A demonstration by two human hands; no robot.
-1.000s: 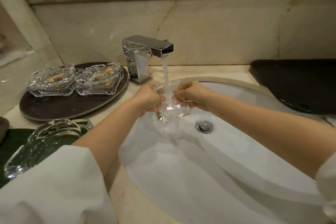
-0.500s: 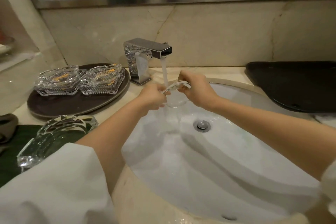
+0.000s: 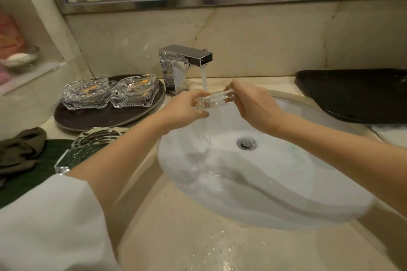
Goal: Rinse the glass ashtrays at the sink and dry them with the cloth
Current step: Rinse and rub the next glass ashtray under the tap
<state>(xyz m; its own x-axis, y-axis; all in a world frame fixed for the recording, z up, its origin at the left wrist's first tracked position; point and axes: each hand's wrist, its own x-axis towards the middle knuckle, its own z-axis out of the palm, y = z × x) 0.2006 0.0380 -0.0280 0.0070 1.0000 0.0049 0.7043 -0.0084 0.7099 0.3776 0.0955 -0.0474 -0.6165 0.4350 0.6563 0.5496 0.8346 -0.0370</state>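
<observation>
Both arms reach forward, hands nearly meeting.
The left hand [image 3: 187, 108] and right hand [image 3: 253, 105] each pinch an end of a glass ashtray [image 3: 214, 99], fingers curled.

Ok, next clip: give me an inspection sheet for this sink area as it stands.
Surface: beige marble counter, wet with splashes at the near edge; white oval basin.
Job's things: clear glass ashtray held under the running water from the square chrome faucet; two cut-glass ashtrays with yellow debris on a round dark tray; another clear ashtray on a dark green mat; crumpled grey-brown cloth at left.
Clutter: black tray at right.
Hands: left hand and right hand grip the ashtray's ends.
Cables: nothing seen.
Surroundings: marble backsplash, steel-framed mirror.
</observation>
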